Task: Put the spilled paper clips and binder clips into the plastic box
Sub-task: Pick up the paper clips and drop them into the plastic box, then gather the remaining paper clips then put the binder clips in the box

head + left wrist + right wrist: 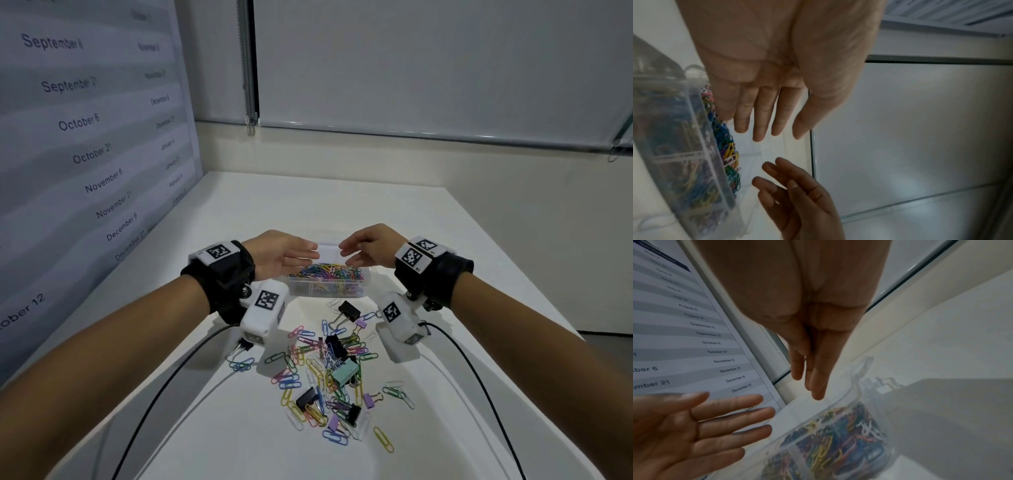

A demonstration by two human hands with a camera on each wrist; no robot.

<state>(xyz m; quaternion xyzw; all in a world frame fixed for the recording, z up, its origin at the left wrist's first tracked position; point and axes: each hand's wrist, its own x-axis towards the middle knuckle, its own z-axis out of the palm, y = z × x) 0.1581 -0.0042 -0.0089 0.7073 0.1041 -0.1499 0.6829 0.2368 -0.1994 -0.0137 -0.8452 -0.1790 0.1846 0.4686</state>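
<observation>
A clear plastic box heaped with coloured paper clips stands mid-table. My left hand and right hand hover just above it, palms facing each other, fingers straight, holding nothing. Nearer me lies a spill of coloured paper clips mixed with black, purple and one mint binder clip. The left wrist view shows my left hand spread over the box, with the right hand's fingers below. The right wrist view shows my right hand above the box, the left hand opposite.
The white table meets a wall calendar poster on the left and a window blind behind. Black cables run from both wrist cameras across the table toward me. The table's right edge drops off at the right.
</observation>
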